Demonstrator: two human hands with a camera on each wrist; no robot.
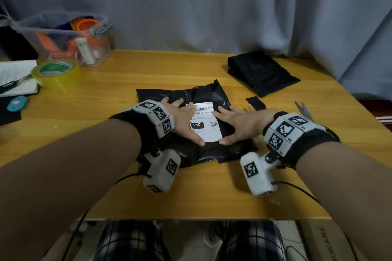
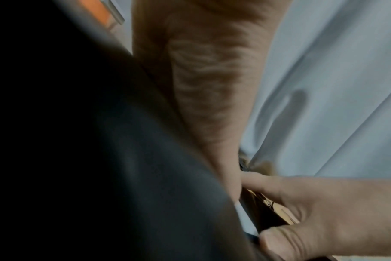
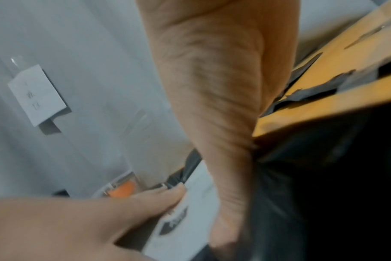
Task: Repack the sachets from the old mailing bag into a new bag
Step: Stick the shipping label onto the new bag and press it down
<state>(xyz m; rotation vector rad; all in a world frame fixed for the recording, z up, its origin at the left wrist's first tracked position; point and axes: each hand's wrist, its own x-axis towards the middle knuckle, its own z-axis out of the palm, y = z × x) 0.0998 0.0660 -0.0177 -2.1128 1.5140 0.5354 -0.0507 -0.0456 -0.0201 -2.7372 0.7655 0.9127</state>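
Note:
A black mailing bag (image 1: 203,94) lies in the middle of the wooden table (image 1: 118,95), with a white shipping label (image 1: 209,132) on top. My left hand (image 1: 184,119) lies flat on the label's left edge, fingers straight. My right hand (image 1: 235,125) presses flat on its right edge, thumb at the lower corner. In the right wrist view the label (image 3: 190,220) shows between both hands. In the left wrist view the bag (image 2: 123,176) fills the lower left. A folded stack of black bags (image 1: 263,72) rests at the back right. No sachets are visible.
A small black strip (image 1: 255,103) and scissors (image 1: 303,109) lie to the right of the bag. A yellow tape roll (image 1: 56,72), a clear bin (image 1: 65,38) of items and a notebook (image 1: 17,78) sit at the back left. A grey curtain hangs behind the table.

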